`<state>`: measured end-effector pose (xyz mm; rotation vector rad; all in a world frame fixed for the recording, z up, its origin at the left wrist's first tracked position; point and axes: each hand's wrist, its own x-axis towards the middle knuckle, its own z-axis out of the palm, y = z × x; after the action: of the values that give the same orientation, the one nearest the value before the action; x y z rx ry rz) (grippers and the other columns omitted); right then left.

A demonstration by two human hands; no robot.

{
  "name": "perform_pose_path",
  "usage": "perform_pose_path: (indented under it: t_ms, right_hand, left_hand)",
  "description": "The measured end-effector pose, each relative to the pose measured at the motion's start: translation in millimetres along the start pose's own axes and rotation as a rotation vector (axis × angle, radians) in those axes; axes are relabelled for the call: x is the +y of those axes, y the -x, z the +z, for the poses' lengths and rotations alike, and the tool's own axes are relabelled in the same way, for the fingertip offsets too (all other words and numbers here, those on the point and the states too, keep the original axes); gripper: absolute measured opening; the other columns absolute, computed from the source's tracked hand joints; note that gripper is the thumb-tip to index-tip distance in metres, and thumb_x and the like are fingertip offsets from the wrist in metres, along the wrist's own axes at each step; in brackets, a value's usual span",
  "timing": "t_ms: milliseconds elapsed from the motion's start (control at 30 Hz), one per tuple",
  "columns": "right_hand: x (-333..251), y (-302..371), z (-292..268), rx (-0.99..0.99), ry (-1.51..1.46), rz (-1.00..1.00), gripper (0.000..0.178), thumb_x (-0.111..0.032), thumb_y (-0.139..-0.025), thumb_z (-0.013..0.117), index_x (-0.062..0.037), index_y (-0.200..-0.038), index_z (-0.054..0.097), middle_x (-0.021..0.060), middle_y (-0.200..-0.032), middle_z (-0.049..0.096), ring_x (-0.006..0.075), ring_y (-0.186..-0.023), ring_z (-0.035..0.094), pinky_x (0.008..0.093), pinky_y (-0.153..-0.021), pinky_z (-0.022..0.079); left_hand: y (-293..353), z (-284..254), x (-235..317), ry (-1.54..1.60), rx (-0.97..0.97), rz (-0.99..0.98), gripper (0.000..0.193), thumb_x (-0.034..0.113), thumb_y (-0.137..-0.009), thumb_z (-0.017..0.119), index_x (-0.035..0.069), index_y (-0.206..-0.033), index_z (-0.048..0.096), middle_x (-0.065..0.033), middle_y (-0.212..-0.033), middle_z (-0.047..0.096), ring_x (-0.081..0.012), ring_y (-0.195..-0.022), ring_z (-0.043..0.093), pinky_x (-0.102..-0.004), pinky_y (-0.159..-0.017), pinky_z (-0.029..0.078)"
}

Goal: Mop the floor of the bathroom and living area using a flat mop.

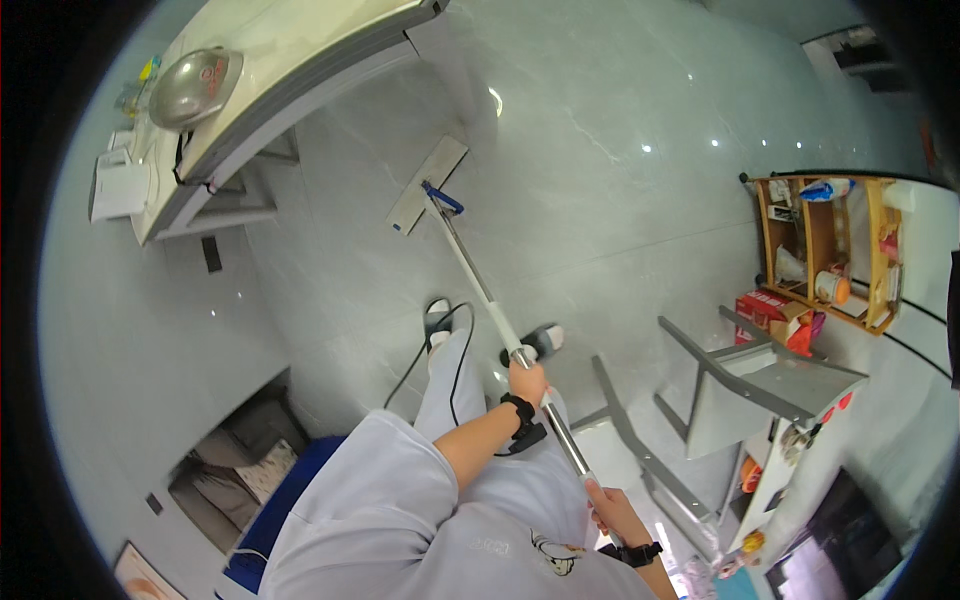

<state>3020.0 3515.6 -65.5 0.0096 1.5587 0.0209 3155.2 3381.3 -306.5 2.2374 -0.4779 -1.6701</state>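
Head view: nearest, the right hand (pixel 612 507) is wrapped shut around the top end of the mop handle (pixel 500 322), though its fingers are partly hidden. Further down the shaft, the left hand (pixel 528 381) grips it too. Beyond, the flat mop head (pixel 425 186) lies on the pale tiled floor (pixel 620 150), near a table (pixel 290 50).

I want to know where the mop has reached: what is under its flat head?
The flat mop head lies on the pale glossy tiled floor, just beside the table. The tile directly beneath it is covered. Both hands, left hand and right hand, grip the handle.
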Motion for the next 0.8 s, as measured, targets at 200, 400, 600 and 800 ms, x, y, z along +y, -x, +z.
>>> perform_pose_path:
  t_ms: [200,400,600,800]
  right_hand:
    - [-38.3,10.5,-75.6,0.017,0.115,0.022,0.056,-0.056,-0.085,0.046,-0.0022,-0.069,0.049,-0.0007,-0.047,0.041,0.0078,-0.035,0.037,0.0228,-0.032,0.029]
    - [-105.5,10.2,-148.4,-0.033,0.282,0.034,0.057,-0.056,-0.087,0.042,-0.0018,-0.07,0.049,0.0002,-0.047,0.042,0.0087,-0.034,0.038,0.0233,-0.031,0.031]
    - [-215.5,-2.7,-202.9,-0.095,0.468,0.022,0.06,-0.057,-0.088,0.039,-0.0029,-0.065,0.048,0.002,-0.047,0.043,0.0102,-0.034,0.04,0.024,-0.032,0.033]
    - [-334.0,-51.6,-213.4,-0.275,0.583,-0.057,0.064,-0.061,-0.086,0.037,-0.0019,-0.064,0.048,0.0033,-0.047,0.044,0.0123,-0.033,0.04,0.0249,-0.032,0.033]
  left_hand:
    - [14.7,62.7,32.9,0.206,-0.077,-0.143,0.017,0.004,-0.074,0.048,0.0,-0.09,0.044,-0.0122,-0.069,0.051,-0.0212,-0.045,0.052,-0.0349,-0.038,0.048]
    - [7.8,115.0,72.2,0.365,-0.047,-0.155,0.029,0.003,-0.071,0.045,-0.003,-0.099,0.041,-0.0154,-0.068,0.052,-0.0248,-0.045,0.055,-0.0362,-0.038,0.047]
    - [-37.8,161.0,137.8,0.494,0.094,-0.144,0.014,0.003,-0.071,0.047,-0.003,-0.084,0.046,-0.0144,-0.06,0.051,-0.0254,-0.043,0.054,-0.0368,-0.037,0.046]
    - [-122.8,152.2,202.6,0.581,0.147,-0.212,0.017,0.002,-0.069,0.049,-0.005,-0.085,0.046,-0.015,-0.062,0.052,-0.0244,-0.045,0.055,-0.0367,-0.037,0.047]
